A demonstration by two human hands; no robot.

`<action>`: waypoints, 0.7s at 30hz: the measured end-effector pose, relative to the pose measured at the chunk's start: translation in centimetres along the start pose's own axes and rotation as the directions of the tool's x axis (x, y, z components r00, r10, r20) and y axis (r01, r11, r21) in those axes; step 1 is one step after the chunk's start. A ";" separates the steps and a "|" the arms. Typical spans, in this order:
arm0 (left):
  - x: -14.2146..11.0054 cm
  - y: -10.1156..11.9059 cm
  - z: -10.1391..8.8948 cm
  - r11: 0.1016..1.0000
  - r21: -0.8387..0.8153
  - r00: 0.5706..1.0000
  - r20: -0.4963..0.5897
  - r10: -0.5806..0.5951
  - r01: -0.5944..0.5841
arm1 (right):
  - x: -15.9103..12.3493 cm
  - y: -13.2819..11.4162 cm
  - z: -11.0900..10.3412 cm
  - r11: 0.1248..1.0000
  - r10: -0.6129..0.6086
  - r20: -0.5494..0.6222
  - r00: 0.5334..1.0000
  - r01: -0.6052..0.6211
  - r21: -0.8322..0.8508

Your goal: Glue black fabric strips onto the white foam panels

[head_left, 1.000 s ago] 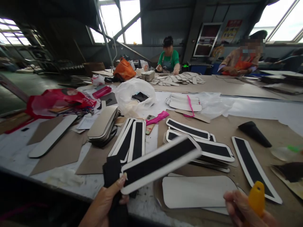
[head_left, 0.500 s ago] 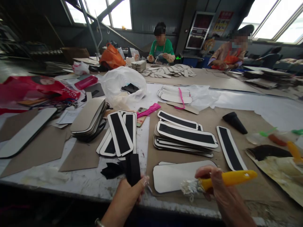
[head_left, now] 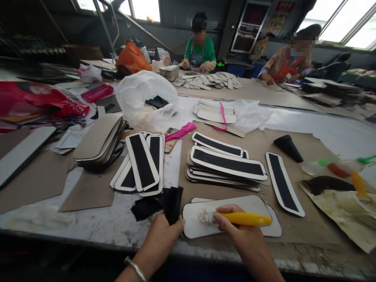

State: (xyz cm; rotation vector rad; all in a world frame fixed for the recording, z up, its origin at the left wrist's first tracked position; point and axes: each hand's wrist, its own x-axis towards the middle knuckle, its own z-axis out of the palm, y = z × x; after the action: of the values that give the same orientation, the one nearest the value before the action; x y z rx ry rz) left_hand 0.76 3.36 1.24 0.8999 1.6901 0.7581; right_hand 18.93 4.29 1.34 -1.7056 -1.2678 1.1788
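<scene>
My right hand (head_left: 235,223) is closed around a brush with a yellow handle (head_left: 249,219). The brush's whitish, clumped bristles (head_left: 203,216) rest on a pale, rounded-end panel (head_left: 229,207). A second pale panel (head_left: 274,225) shows partly from beneath it. My left hand (head_left: 164,235) grips several black strips (head_left: 173,201) just left of the panel, its thumb close to the panel's edge. More black material (head_left: 145,207) trails from them onto the table. Behind the panel lies a stack of white panels with black strips on them (head_left: 229,161).
Similar black-striped panels (head_left: 142,160) lie to the left, and a single one (head_left: 284,184) to the right. A stack of beige panels (head_left: 98,137), a white plastic bag (head_left: 132,94), a phone (head_left: 170,145) and a black cone-shaped piece (head_left: 288,147) surround them. Two people work across the table.
My right hand has moved left and turned, bringing the bristles down onto the panel's left part. My left hand still grips the black strips. The view has shifted slightly.
</scene>
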 end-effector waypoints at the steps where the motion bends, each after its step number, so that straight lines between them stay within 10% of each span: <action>1: 0.1 -0.2 0.0 1.000 0.002 1.000 -0.007 -0.017 0.018 | 0.1 0.2 -0.7 0.996 -0.032 -0.067 0.997 0.027 -0.083; 10: 0.4 -1.5 0.0 0.998 -0.004 0.997 -0.025 -0.068 0.068 | 1.0 1.8 -8.0 0.839 -0.237 -0.291 0.927 0.043 -0.543; 16: -0.2 -1.0 -0.2 0.997 -0.027 0.998 -0.013 -0.069 0.069 | -0.2 0.7 -8.9 0.802 -0.278 -0.415 0.866 -0.028 -0.597; 21: 0.1 -2.7 -0.6 0.995 -0.018 0.995 0.017 -0.094 0.095 | -1.2 -0.2 -14.6 0.861 -0.164 -0.531 0.831 -0.142 -0.489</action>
State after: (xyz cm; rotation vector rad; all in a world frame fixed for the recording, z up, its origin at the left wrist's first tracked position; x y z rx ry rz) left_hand -0.42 2.04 -0.90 0.8055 1.6964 0.6999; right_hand 32.43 3.01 6.79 -2.2023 -1.2599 0.2563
